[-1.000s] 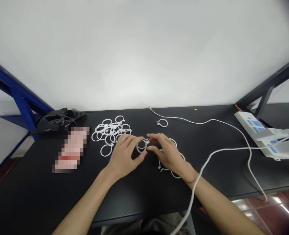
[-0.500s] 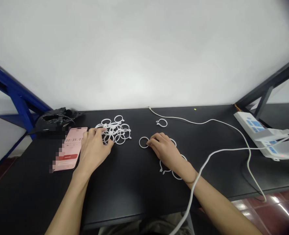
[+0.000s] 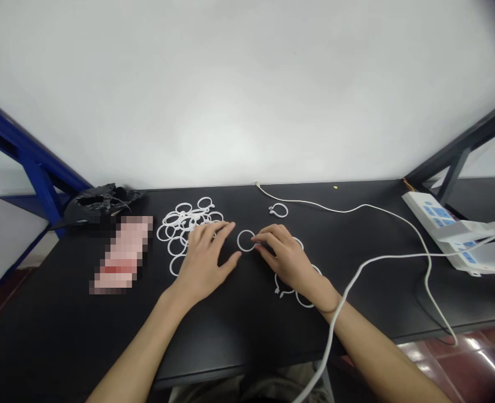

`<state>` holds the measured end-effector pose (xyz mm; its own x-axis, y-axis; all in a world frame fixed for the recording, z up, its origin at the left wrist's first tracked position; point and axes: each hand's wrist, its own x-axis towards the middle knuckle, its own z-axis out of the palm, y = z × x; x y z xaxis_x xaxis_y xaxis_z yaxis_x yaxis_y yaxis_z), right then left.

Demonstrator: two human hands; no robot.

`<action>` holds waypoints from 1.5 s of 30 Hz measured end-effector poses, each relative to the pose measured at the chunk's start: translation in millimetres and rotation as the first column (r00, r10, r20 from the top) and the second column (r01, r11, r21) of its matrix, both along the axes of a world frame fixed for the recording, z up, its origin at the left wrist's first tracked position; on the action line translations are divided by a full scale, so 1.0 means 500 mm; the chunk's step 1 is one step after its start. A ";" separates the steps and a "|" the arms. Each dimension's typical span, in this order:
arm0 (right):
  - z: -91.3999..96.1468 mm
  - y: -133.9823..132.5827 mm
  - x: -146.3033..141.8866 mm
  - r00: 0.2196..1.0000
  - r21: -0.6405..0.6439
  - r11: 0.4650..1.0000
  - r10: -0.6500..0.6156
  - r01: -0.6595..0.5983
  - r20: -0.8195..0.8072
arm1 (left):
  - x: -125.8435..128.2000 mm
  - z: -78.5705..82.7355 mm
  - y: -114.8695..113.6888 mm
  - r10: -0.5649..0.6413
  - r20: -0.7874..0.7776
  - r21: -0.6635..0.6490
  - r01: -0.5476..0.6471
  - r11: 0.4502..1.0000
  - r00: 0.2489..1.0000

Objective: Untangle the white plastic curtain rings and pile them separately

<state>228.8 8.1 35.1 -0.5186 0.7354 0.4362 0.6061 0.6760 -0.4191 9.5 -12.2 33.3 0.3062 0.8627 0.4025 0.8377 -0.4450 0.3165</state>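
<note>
Between my hands a white plastic ring, looking like a curtain ring, is pinched at its right edge by my right hand, thumb and fingers closed on it. My left hand has its fingers spread and holds nothing, its fingertips just left of that ring. Behind and left of it lies a heap of similar white rings, partly covered by the hand. Several more rings lie under and beside my right wrist, partly hidden. Farther back, a lone ring with small knobbed ends rests on the black table.
A pixelated pink phone lies at left, before a crumpled black plastic bag. At right stands a white power strip with plugged-in adapters. A white cable crosses above my right forearm; a thinner cable runs along the back.
My left hand has moved right from the heap's left side toward the pinched ring. Some heap rings now lie farther left and nearer me. My right hand keeps its pinch, almost unmoved.
</note>
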 end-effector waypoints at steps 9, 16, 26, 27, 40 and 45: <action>0.004 -0.006 -0.002 0.987 -0.021 0.990 0.137 -0.139 -0.086 | 0.017 -0.027 -0.003 -0.141 -0.001 0.041 0.141 0.989 0.990; 0.002 -0.008 -0.006 0.969 -0.082 0.991 0.081 -0.103 -0.232 | 0.020 -0.014 -0.008 -0.217 0.138 0.022 0.216 0.976 0.966; 0.005 -0.013 -0.009 0.937 -0.117 0.991 0.018 -0.063 -0.349 | 0.021 -0.008 -0.011 -0.220 0.194 -0.027 0.229 0.973 0.956; 0.006 -0.013 -0.009 0.938 -0.122 0.990 0.018 -0.065 -0.346 | 0.021 -0.008 -0.011 -0.218 0.197 -0.038 0.229 0.973 0.956; 0.009 -0.017 -0.013 0.906 -0.278 0.960 -0.129 0.012 -0.404 | 0.018 -0.006 -0.013 -0.202 0.203 -0.059 0.217 0.974 0.958; 0.011 -0.013 -0.009 0.937 -0.210 0.974 0.010 -0.089 -0.349 | 0.023 -0.022 -0.011 -0.227 0.163 0.000 0.231 0.973 0.960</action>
<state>224.5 1.5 40.8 -0.4039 0.8103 0.4246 0.3663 0.5686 -0.7366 21.1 -17.6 22.4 0.4288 0.7849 0.4473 0.6513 -0.6117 0.4490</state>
